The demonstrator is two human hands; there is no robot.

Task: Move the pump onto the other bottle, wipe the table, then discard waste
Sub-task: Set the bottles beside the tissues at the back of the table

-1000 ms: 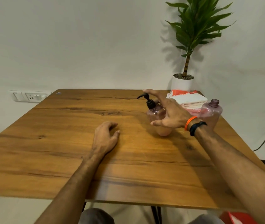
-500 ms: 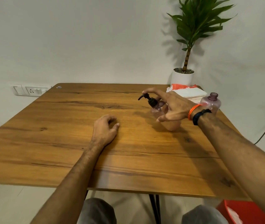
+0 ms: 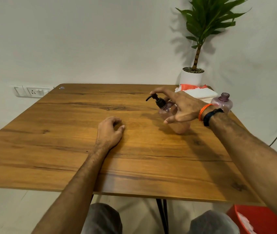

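Observation:
A pink translucent bottle [image 3: 167, 110] with a black pump [image 3: 158, 100] leans to the left at the table's right side. My right hand [image 3: 184, 107] wraps around it from the right, index finger stretched over the pump and thumb in front of the body. Much of the bottle is hidden behind the hand. A second pink bottle [image 3: 223, 102] with an open neck and no pump stands upright behind my right wrist. My left hand [image 3: 109, 130] rests on the wooden table [image 3: 66, 132] near the middle, fingers loosely curled and holding nothing.
A stack of white tissues on an orange pack [image 3: 200, 93] lies at the far right corner. A potted plant [image 3: 191, 78] stands behind it by the wall. A red bin [image 3: 259, 220] sits on the floor at lower right. A wall socket [image 3: 33, 92] is at left.
My right hand has closed further round the pump bottle, which now leans more to the left. My left hand has stayed on the table. The camera has tilted slightly.

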